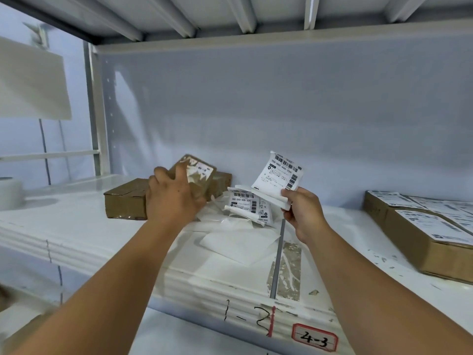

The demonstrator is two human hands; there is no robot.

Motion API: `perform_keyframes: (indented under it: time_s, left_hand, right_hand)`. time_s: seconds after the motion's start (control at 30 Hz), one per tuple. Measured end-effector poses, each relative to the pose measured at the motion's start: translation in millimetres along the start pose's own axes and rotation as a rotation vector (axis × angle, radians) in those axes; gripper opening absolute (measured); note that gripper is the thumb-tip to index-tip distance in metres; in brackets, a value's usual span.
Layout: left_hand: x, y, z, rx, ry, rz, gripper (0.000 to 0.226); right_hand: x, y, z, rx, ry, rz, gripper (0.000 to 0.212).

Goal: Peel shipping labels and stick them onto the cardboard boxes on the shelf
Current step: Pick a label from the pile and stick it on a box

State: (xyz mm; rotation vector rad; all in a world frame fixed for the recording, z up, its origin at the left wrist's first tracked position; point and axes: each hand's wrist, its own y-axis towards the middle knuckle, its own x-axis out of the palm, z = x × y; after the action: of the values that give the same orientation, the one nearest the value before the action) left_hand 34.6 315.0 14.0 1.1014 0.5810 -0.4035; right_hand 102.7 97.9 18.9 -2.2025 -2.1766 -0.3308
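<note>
Gripping a small cardboard box point(198, 172), the left hand point(174, 198) has its fingers curled round the near edge and tips the box up, just left of the pile of labels point(245, 203) that lies mid-shelf; the box's top face shows torn scraps of old paper; over on the right of that pile, the right hand point(302, 211) pinches a shipping label point(280, 175) between thumb and fingers, barcode side up, raised clear above the pile; a strip of white backing sticks out under the thumb; left of the pile, behind the left hand, a longer brown box point(125, 203) lies flat on the white shelf point(76, 226), and another brown box point(221, 183) sits just behind the pile; loose backing sheets point(238, 242) spread out in front of the pile; well to its right, the labelled boxes point(419, 231) sit side by side, labels on top.
</note>
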Motion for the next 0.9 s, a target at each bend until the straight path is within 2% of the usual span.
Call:
perform_keyframes:
  time_s: [0.13, 0.2, 0.3, 0.43, 0.53, 0.77, 0.9]
  left_hand:
    - [-9.0, -4.5, 16.2, 0.065, -0.123, 0.252, 0.068]
    - [-14.3, -9.4, 29.2, 0.062, -0.253, 0.27, 0.068]
    - [-19.9, -19.8, 57.2, 0.013, -0.477, 0.122, 0.066]
    - [-23.8, -37.9, 94.4, -0.022, -0.646, -0.049, 0.059]
    - [-29.6, -58.3, 124.6, -0.049, -0.727, -0.213, 0.052]
    - [-42.7, -113.8, 184.1, 0.083, -0.536, -0.395, 0.054]
    - [-47.6, -142.4, 207.7, 0.156, -0.448, -0.458, 0.055]
  right_hand:
    - [-1.5, -1.1, -5.4, 0.0, 0.1, 0.027, 0.016]
    - [-0.9, -4.6, -11.2, -0.019, 0.185, 0.054, 0.017]
    - [-5.3, -14.7, -20.8, -0.05, 0.246, 0.1, 0.017]
    - [-29.1, -31.9, -34.6, -0.059, 0.356, 0.183, 0.018]
    - [-56.4, -46.6, -45.5, -0.104, 0.296, 0.217, 0.015]
    - [-120.9, -85.3, -48.2, -0.157, 0.063, 0.279, 0.013]
    - [-146.5, -107.5, -43.4, -0.164, 0.07, 0.271, 0.014]
